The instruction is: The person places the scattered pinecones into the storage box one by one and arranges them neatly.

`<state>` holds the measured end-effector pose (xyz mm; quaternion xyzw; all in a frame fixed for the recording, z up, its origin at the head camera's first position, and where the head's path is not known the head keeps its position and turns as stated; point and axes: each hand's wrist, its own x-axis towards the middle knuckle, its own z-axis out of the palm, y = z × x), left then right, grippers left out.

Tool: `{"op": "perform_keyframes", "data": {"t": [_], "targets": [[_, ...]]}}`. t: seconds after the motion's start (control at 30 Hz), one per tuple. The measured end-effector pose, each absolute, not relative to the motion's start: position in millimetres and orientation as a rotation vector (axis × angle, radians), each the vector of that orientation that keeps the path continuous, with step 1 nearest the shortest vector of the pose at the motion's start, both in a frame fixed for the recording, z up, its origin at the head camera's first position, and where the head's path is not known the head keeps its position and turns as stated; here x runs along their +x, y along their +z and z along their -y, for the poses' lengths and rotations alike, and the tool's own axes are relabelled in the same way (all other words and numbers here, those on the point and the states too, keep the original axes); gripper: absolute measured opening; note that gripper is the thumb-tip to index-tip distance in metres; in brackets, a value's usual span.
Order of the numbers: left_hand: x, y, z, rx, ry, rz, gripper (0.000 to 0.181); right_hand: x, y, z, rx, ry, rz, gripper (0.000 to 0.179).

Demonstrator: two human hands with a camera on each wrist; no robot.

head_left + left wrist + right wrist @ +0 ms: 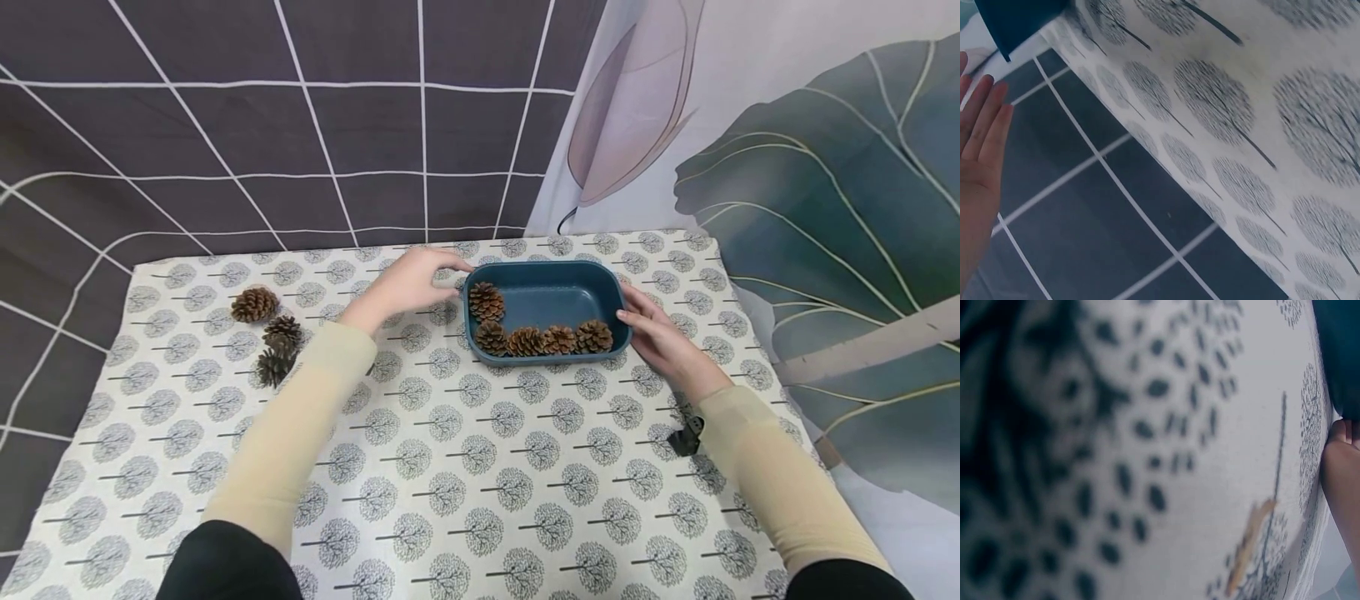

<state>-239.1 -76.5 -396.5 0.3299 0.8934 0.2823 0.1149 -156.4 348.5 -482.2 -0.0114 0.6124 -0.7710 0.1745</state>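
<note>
A dark blue rectangular box (558,362) stands on the cloth, with several brown pine cones (525,341) along its near side and left end. My left hand (408,283) is at the box's left end, thumb and fingers spread apart toward the rim. In the left wrist view, those fingers (988,122) look straight and hold nothing. At the opposite end, my right hand (663,342) holds the box wall, thumb over the rim and fingers along the outside. The right wrist view shows only part of this hand (1341,462) against the box (1341,356).
Three more pine cones lie on the cloth at the left, one brown cone (255,305) apart from a darker pair (279,346). A tree-patterned cloth (480,467) covers the table. Behind it hangs a dark grid-patterned curtain (367,125). A small brown fragment (1250,550) lies near the right wrist.
</note>
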Motion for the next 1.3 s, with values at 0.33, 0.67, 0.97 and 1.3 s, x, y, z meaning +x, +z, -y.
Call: {"op": "perform_keyframes", "data": {"t": [0.33,0.67,0.97,1.3], "targets": [[-237.8,-391.1,116.3,0.869,0.832,-2.672,0.045,-157.8,-484.0,-348.8,-0.030,-2.188,-1.731,0.069],[-234.7,-390.2,161.2,0.779,0.820,-2.757,0.042,-156.3,-483.4,-349.7,-0.028,-2.200,-1.732,0.064],[-226.3,-386.0,197.0,0.671,0.812,-2.826,0.042,-156.7,-481.4,-348.0,-0.006,-2.162,-1.760,0.068],[-213.8,-391.4,237.3,0.550,0.866,-2.867,0.043,-155.7,-480.7,-348.6,-0.006,-2.160,-1.766,0.068]]}}
